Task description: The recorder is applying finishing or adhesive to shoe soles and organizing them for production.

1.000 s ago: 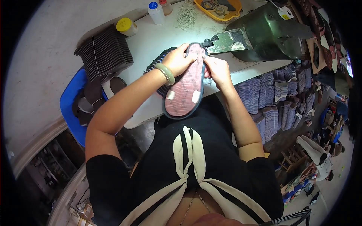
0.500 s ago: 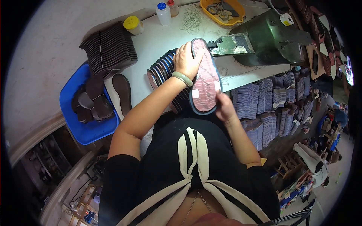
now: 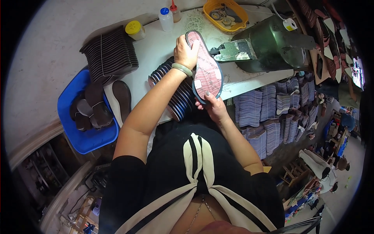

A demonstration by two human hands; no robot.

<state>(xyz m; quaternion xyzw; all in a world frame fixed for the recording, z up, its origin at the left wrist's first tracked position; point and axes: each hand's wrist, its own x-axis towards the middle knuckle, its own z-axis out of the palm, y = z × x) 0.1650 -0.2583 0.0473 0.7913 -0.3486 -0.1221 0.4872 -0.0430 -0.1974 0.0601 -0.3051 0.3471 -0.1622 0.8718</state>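
Observation:
Between my hands is a shoe sole with a dark rim and a pinkish striped face turned up toward me. My left hand grips its far end, thumb on the face and the other fingers along the left edge. At the near end my right hand pinches the rim, thumb on top and fingers beneath. Just right of the sole stands the dark head of a green machine, close to the sole's edge. Under my left forearm lies a row of stacked soles with dark and bluish edges.
A tied stack of dark soles and a blue bin are at the left. A yellow-lidded jar, a blue-capped bottle and an orange basket line the table's back. Striped stacks fill the right side below the table.
My right hand has moved from beside the sole's right edge to its near end and now grips it. The sole has shifted slightly left and away from me.

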